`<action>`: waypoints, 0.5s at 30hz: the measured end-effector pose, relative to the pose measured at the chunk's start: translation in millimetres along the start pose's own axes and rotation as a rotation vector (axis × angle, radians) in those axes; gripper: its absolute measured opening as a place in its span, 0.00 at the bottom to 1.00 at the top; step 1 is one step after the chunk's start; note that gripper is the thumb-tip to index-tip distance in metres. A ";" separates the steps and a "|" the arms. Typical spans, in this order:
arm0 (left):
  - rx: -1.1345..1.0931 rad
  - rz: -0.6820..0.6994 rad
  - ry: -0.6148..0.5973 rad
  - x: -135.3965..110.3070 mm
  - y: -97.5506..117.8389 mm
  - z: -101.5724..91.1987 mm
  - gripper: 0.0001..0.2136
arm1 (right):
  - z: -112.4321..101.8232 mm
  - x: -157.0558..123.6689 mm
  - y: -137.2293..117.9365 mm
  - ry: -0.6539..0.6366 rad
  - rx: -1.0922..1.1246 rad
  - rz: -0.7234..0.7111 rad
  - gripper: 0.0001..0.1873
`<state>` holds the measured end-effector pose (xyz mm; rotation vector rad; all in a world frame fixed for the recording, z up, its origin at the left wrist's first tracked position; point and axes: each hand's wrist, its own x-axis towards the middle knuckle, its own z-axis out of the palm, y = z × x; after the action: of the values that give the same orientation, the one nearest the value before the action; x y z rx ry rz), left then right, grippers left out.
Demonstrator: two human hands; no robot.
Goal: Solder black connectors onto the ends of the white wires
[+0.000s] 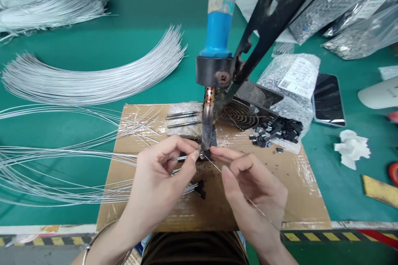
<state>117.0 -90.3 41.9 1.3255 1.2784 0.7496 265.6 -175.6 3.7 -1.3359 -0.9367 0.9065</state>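
Observation:
A blue-handled soldering iron (207, 120) points straight down from a black clamp, its tip low between my hands. My left hand (168, 174) is closed, thumb and forefinger pinching a thin white wire (180, 158) right at the tip. What exactly sits between those fingertips is partly hidden. From the tip, a fine strand of solder wire (214, 165) slants down to the right across my right hand (251, 186), whose curled fingers hold it. Several wires with black ends (200, 189) lie just below the fingers.
Cardboard (298, 198) covers the work spot. A fibrous pad (183, 130) bears dark metal rods. Small black pieces (280, 129) spill beside a bubble-wrap bag (292, 76) and a phone (328, 99). A bundle of white wires (93, 85) lies left; the black clamp arm (273, 12) rises at right.

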 end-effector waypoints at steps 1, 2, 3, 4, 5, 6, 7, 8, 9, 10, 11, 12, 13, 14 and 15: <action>0.000 0.003 0.000 0.0 -0.4 0.0 0.06 | -0.1 0.0 0.1 0.000 0.001 -0.004 0.11; 0.000 0.006 -0.001 -0.1 -0.9 0.0 0.06 | -0.3 -0.1 0.3 -0.002 0.001 -0.005 0.11; -0.003 0.011 0.000 -0.4 -1.4 -0.1 0.06 | -0.5 -0.3 0.4 -0.006 0.000 -0.005 0.11; -0.005 0.016 0.001 -0.8 -1.8 -0.1 0.05 | -0.6 -0.5 0.5 -0.009 0.001 -0.003 0.11; -0.005 0.017 0.001 -1.1 -2.1 0.0 0.05 | -0.7 -0.7 0.6 -0.008 0.003 -0.003 0.11; -0.007 0.016 0.000 -1.3 -2.1 0.0 0.05 | -0.6 -0.9 0.8 -0.008 0.005 -0.004 0.11; -0.008 0.014 -0.002 -1.3 -1.9 0.2 0.05 | -0.3 -1.0 1.0 -0.007 0.007 -0.006 0.11; -0.008 0.012 -0.004 -1.1 -1.5 0.3 0.05 | 0.0 -1.0 1.2 -0.004 0.010 -0.009 0.11; -0.008 0.012 -0.005 -0.7 -0.9 0.5 0.06 | 0.5 -1.0 1.4 -0.001 0.013 -0.010 0.11; -0.009 0.013 -0.005 -0.2 -0.3 0.7 0.06 | 0.9 -0.9 1.5 -0.001 0.014 -0.009 0.11; -0.011 0.014 -0.003 0.2 0.3 0.9 0.06 | 1.3 -0.7 1.5 -0.003 0.013 -0.008 0.11; -0.013 0.015 -0.003 0.5 0.7 1.0 0.06 | 1.5 -0.6 1.4 -0.005 0.013 -0.008 0.11; -0.012 0.015 -0.004 0.5 0.9 1.1 0.05 | 1.6 -0.5 1.3 -0.003 0.013 -0.011 0.11; -0.011 0.015 -0.005 0.4 0.9 1.2 0.05 | 1.6 -0.4 1.1 -0.005 0.010 -0.012 0.11; -0.009 0.015 -0.007 0.0 0.6 1.3 0.05 | 1.4 -0.3 0.9 -0.004 0.006 -0.013 0.11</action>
<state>118.4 -90.5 42.2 1.3313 1.2595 0.7597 264.2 -175.4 2.9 -1.3215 -0.9442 0.9018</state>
